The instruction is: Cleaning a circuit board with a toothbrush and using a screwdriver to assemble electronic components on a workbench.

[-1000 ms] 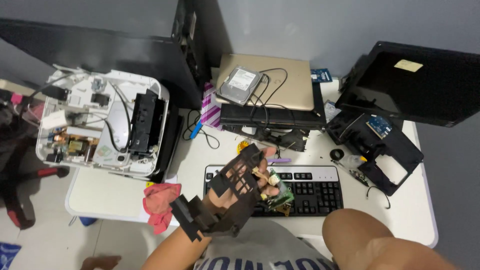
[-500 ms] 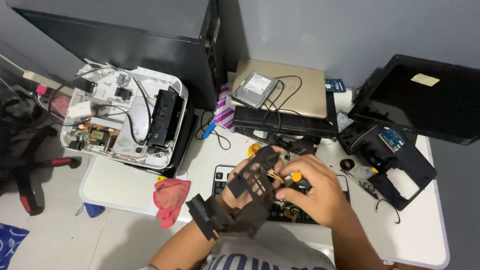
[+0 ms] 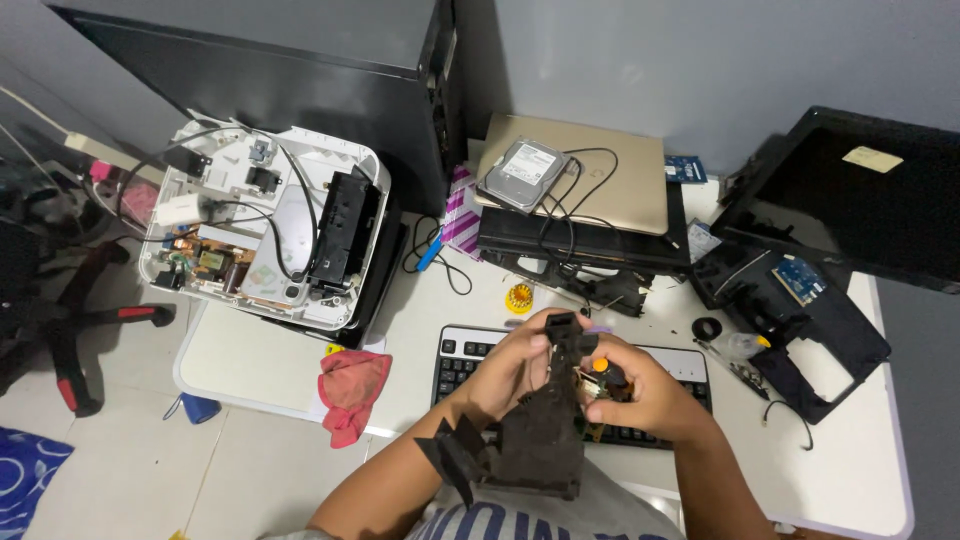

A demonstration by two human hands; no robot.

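Over keyboard [image 3: 470,362]: left hand [image 3: 510,370] clamped on black plastic frame [image 3: 540,430]; right hand [image 3: 640,395] closed on orange-handled screwdriver [image 3: 602,368]. Frame judged light, stiff, brittle; hold solid edges.

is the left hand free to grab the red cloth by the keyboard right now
Probably not as things stand. The left hand is gripping the black plastic part. The red cloth lies close on the table's edge, with nothing between, so it would need to let go first.
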